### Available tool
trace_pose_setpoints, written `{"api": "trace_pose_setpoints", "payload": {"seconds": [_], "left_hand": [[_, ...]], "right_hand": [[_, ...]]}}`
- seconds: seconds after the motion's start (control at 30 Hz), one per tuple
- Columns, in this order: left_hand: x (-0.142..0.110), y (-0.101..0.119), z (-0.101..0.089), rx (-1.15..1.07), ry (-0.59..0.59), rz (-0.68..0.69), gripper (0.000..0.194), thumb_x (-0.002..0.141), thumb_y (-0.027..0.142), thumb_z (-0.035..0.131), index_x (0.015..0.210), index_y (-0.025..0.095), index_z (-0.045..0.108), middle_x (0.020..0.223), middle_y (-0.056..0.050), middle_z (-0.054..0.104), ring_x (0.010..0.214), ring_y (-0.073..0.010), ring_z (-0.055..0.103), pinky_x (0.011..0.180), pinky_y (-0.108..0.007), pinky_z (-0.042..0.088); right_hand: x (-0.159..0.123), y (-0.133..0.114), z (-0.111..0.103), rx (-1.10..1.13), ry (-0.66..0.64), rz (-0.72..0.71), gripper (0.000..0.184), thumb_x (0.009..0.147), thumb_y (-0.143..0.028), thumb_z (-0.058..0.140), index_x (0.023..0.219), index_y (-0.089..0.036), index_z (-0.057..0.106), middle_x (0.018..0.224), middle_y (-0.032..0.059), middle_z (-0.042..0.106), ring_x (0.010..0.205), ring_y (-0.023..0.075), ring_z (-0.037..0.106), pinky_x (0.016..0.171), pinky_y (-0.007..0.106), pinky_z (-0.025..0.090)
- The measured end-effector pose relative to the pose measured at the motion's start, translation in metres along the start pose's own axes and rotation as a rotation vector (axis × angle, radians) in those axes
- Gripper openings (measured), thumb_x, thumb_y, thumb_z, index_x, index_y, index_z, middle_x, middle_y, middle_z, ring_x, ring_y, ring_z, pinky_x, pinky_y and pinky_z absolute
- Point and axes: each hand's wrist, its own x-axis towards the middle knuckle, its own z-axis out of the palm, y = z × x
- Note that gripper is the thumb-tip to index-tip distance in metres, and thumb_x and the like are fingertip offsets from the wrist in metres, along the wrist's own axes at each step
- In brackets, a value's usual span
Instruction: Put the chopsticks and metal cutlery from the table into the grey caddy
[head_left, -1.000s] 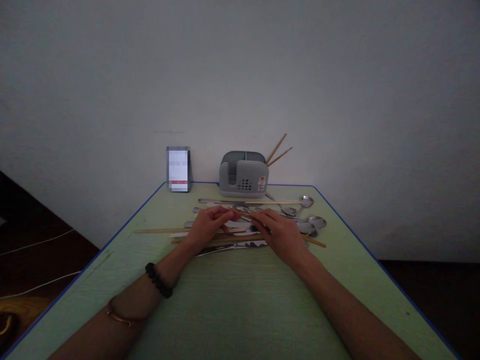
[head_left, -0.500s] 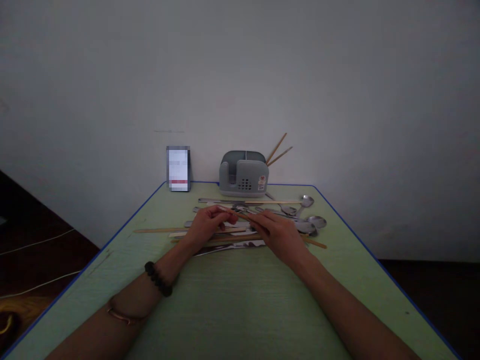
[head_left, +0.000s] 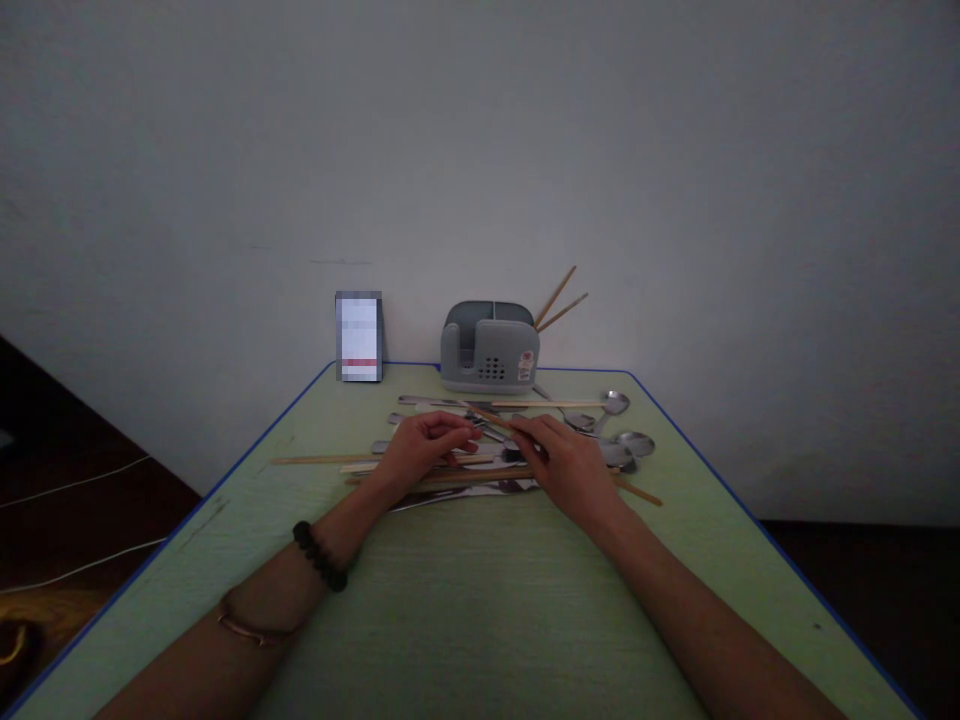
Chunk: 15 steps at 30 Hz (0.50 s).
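My right hand is closed around a wooden chopstick. Its thin end points up and left past my fingertips, and a wooden end shows beyond the heel of the hand. My left hand hovers just left of it, fingers loosely curled and apart, apparently holding nothing. Beneath both hands lies a spread of cutlery: a knife nearest me, more chopsticks, and spoons with their bowls to the right. My hands hide the middle of the pile.
A grey utensil holder stands against the wall at the table's far edge, with two chopsticks leaning out at its right. To its left a phone is propped upright. The green table has a blue edge.
The chopstick's thin end has come away from my left fingers and tilted upward in my right hand. My left fingers have loosened. The holder and phone stay put.
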Motion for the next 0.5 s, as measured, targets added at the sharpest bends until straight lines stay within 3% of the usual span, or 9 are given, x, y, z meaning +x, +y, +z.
{"api": "trace_pose_setpoints", "payload": {"seconds": [0.5], "left_hand": [[-0.0001, -0.0016, 0.0004, 0.059, -0.003, 0.028, 0.037, 0.065, 0.046, 0.073, 0.08, 0.013, 0.064, 0.082, -0.008, 0.074, 0.075, -0.021, 0.07, 0.053, -0.025, 0.052]], "right_hand": [[-0.0002, -0.004, -0.0002, -0.005, -0.052, 0.031, 0.021, 0.091, -0.023, 0.049, 0.105, -0.022, 0.065, 0.094, 0.0041, 0.07, 0.08, 0.0161, 0.066, 0.069, 0.025, 0.048]]}}
